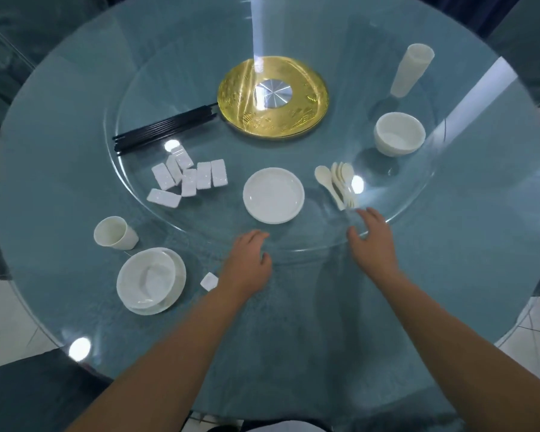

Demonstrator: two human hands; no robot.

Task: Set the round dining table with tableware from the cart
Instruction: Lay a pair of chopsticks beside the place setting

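A round glass table (449, 275) carries a glass turntable (387, 227). On the turntable lie a stack of white plates (273, 194), white spoons (339, 182), stacked bowls (399, 134), a tall stack of cups (411, 70), several white chopstick rests (189, 177) and black chopsticks (164, 129). At the near left stands a place setting: a bowl on a plate (150, 280), a cup (114, 236) and one rest (209, 281). My left hand (247, 266) hovers at the turntable's near rim, fingers loosely curled, holding nothing. My right hand (373, 240) rests on the rim near the spoons, fingers spread.
A gold disc with a silver hub (273, 96) sits at the turntable's centre. Dark chairs (35, 391) stand around the table, one at the near left. White floor tiles (533, 335) show past the table's right edge.
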